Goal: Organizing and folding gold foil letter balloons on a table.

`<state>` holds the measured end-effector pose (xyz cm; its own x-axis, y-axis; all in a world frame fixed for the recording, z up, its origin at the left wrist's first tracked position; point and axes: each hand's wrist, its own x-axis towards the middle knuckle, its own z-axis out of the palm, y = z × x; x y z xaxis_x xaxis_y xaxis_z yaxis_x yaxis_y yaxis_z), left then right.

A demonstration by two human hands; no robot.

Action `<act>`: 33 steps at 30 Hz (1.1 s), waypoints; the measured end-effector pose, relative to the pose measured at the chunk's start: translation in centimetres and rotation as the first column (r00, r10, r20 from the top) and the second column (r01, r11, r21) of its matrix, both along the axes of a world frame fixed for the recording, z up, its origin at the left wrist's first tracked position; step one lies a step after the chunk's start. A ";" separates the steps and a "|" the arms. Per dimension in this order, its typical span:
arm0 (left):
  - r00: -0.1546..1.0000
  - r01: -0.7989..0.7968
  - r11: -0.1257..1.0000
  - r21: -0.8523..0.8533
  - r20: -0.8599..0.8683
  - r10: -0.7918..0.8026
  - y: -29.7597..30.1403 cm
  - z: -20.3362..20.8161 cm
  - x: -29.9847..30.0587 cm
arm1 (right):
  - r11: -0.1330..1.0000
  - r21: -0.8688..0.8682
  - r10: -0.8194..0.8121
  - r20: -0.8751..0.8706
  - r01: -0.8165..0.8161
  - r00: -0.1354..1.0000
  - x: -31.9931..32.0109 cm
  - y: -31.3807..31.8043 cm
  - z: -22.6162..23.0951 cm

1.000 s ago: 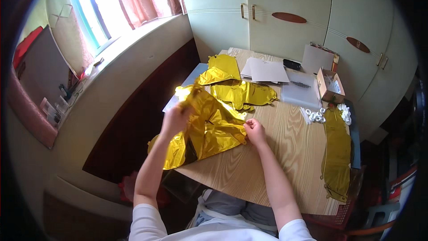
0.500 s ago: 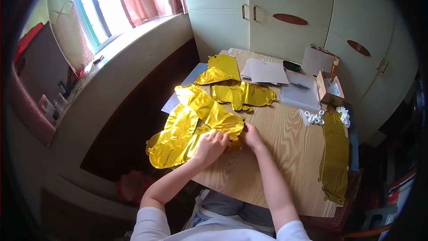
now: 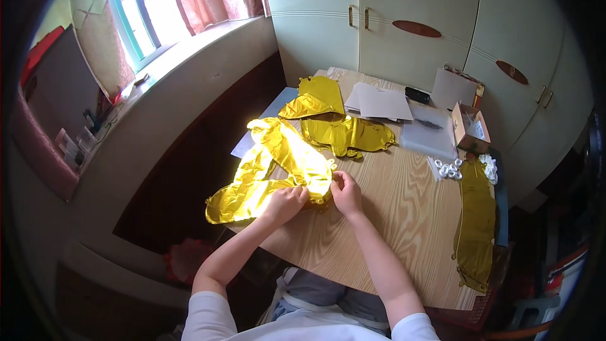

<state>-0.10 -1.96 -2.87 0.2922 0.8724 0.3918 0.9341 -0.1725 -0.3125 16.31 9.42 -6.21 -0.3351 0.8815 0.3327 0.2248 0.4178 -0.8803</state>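
Gripping foil (image 3: 289, 148): left hand (image 3: 288, 203). Box (image 3: 473, 143) holds clear plastic (image 3: 473, 125).

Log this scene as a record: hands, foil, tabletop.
left_hand: fingers closed at near edge of gold foil piece
right_hand: at its right edge; grip unclear
foil_state: crumpled, shiny
surface: wooden table
beyond_foil: two more foil pieces, white papers
table_right: long foil strip, white rings, open box

Over my link I see the crumpled gold-foil piece (image 3: 287, 145) on the pale wooden table (image 3: 404, 227), left of the flat gold-foil strip (image 3: 475, 221).
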 end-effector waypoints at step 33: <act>0.345 0.097 0.927 -0.361 0.886 0.309 0.1 2.2 -2.9 | 0.999 0.042 -0.009 -0.163 0.016 0.987 1.4 0.5 -0.2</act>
<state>-2.99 -1.84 -0.68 -0.1809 0.9818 0.0575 0.5972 0.0632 0.7996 17.68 9.89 -6.40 -0.2625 0.8691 0.4193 0.0860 0.4539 -0.8869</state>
